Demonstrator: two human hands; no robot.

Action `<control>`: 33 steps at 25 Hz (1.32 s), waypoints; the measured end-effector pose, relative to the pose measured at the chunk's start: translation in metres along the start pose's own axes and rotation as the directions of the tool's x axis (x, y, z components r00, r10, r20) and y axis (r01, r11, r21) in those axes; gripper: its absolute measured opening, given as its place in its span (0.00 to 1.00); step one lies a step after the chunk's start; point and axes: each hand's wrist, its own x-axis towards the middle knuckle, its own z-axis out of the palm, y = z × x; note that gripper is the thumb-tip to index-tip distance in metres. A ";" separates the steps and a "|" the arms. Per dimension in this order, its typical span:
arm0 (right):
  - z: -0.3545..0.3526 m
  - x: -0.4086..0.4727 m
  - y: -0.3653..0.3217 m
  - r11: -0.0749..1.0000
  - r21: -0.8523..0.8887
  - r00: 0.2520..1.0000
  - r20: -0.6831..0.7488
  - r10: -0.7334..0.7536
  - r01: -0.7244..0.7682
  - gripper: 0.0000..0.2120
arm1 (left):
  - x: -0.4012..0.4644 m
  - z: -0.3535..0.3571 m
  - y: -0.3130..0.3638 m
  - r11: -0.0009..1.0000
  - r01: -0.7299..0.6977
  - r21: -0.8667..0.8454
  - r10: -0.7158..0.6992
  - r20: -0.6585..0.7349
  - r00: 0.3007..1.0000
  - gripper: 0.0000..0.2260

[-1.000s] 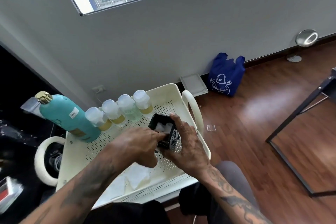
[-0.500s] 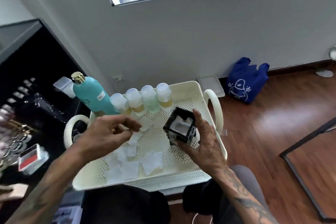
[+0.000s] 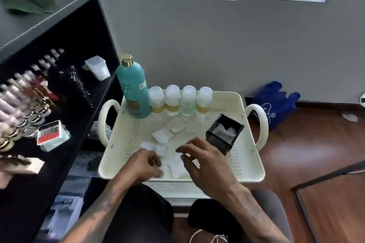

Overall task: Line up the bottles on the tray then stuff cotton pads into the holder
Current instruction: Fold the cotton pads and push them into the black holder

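A cream perforated tray [image 3: 253, 161] carries a tall teal bottle [image 3: 133, 90] with a gold cap at its back left. Several small clear bottles [image 3: 180, 100] with white caps stand in a row beside it along the back rim. A black square holder [image 3: 224, 137] stands tilted at the tray's right, with white pads showing inside. Loose cotton pads [image 3: 162, 137] lie across the tray's middle and front. My left hand [image 3: 142, 165] is curled with its fingertips pinching a pad at the front. My right hand [image 3: 203, 162] hovers over the pads, fingers apart, just left of the holder and apart from it.
A black shelf unit [image 3: 65, 49] stands close on the left, holding rows of small bottles, a red box [image 3: 51, 134] and a clear cup [image 3: 98, 68]. A blue bag [image 3: 276, 102] sits on the wooden floor at the right. A lower cart tier [image 3: 173, 188] shows beneath the tray.
My right hand let go of the holder, which now stands on the tray. Both hands came down onto the loose pads at the front. The view swung left.
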 end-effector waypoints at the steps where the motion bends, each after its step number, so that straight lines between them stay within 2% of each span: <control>1: 0.011 0.017 -0.002 0.993 -0.117 0.982 0.183 0.043 -0.022 0.13 | -0.002 -0.001 -0.001 1.000 -0.009 -0.014 0.009 -0.005 1.000 0.11; 3: 0.031 0.042 0.001 0.944 -0.331 0.889 0.430 0.156 -0.005 0.17 | -0.007 -0.002 0.000 0.999 -0.028 -0.027 0.028 -0.013 1.000 0.11; 4: 0.039 0.049 0.004 0.924 -0.382 0.849 0.493 0.190 0.015 0.18 | -0.007 -0.002 0.000 0.999 -0.030 -0.033 0.029 -0.015 0.999 0.11; 6: 0.049 0.055 0.012 0.910 -0.413 0.823 0.531 0.203 0.042 0.17 | -0.007 -0.002 0.001 0.998 -0.029 -0.049 0.028 -0.008 1.000 0.11; 11: 0.058 0.049 0.024 0.918 -0.387 0.862 0.490 0.129 0.083 0.07 | -0.005 -0.001 0.000 0.998 -0.035 -0.057 0.035 0.003 0.999 0.11; 16: 0.058 0.035 0.027 0.958 -0.279 0.920 0.389 0.056 0.060 0.12 | -0.005 -0.001 -0.001 0.997 -0.038 -0.069 0.039 0.007 0.999 0.12; 21: 0.050 0.029 0.027 0.971 -0.231 0.962 0.274 0.008 0.058 0.05 | -0.004 0.000 -0.001 0.995 -0.042 -0.087 0.043 0.015 0.999 0.11; 23: 0.048 0.027 0.028 0.976 -0.217 0.972 0.232 0.026 0.026 0.05 | -0.005 0.000 -0.001 0.995 -0.040 -0.093 0.042 0.017 0.999 0.11; 27: 0.039 0.030 0.027 0.978 -0.079 0.958 0.202 0.205 -0.193 0.08 | -0.004 0.000 -0.002 0.994 -0.036 -0.101 0.038 0.014 0.999 0.11; 33: 0.035 0.023 0.027 0.983 -0.123 0.974 0.164 0.159 -0.140 0.04 | -0.003 0.001 -0.002 0.996 -0.032 -0.082 0.031 -0.008 0.999 0.12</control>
